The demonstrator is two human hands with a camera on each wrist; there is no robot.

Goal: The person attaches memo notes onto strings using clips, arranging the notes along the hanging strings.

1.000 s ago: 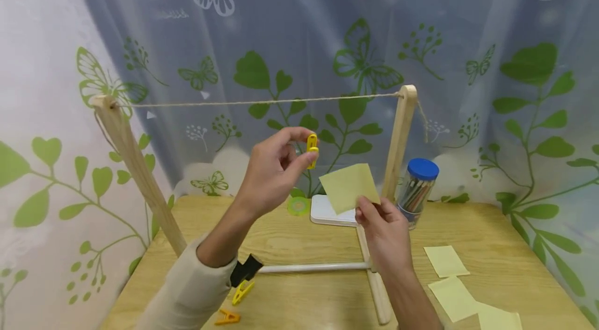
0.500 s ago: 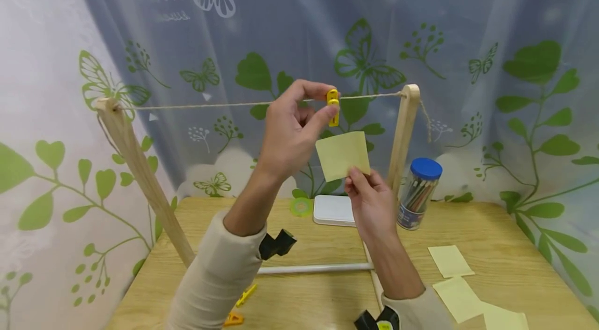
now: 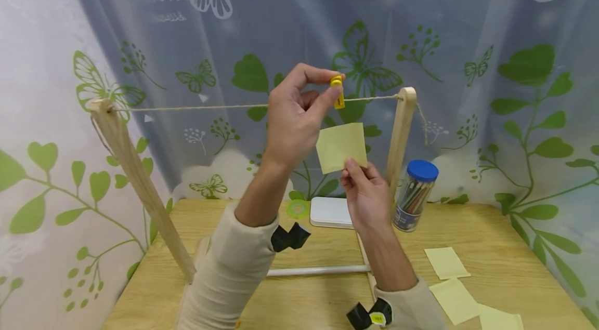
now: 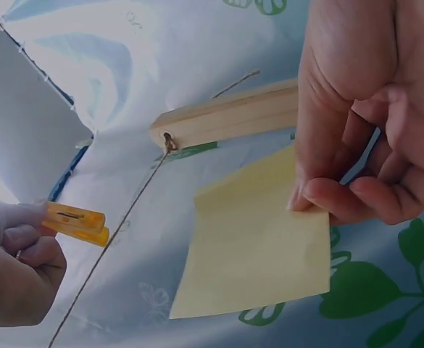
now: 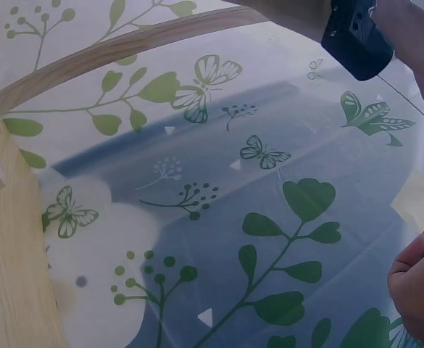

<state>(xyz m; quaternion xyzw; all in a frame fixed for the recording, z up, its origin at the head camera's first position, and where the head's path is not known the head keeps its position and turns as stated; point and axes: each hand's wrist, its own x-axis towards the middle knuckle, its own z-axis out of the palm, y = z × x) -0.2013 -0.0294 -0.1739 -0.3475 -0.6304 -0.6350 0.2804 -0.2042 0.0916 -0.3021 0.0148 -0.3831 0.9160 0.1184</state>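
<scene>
My left hand [image 3: 294, 119] pinches a small yellow clothespin [image 3: 339, 95] between thumb and index finger, up at the twine [image 3: 196, 107] strung between two wooden posts. In the left wrist view, the tip of the clothespin [image 4: 80, 222] overlaps the twine [image 4: 117, 230]. Lower and to the right, my right hand [image 3: 371, 197] pinches a pale yellow sticky note [image 3: 341, 148] by its bottom edge. The note stands upright below the twine, apart from it and from the clothespin. Most of the right hand's curled fingers are hidden behind the thumb and palm.
The left post [image 3: 145, 195] leans toward the table; the right post [image 3: 401, 137] stands beside a blue-lidded jar of pencils [image 3: 415, 195]. A white case [image 3: 329, 212] and green tape roll [image 3: 298, 208] lie behind a white crossbar [image 3: 318, 271]. More sticky notes [image 3: 454, 300] lie right.
Both hands have risen: the left carried the clothespin up and right to the twine, and the right lifted the sticky note up and slightly left. The left sleeve now covers the clothespins on the table.
</scene>
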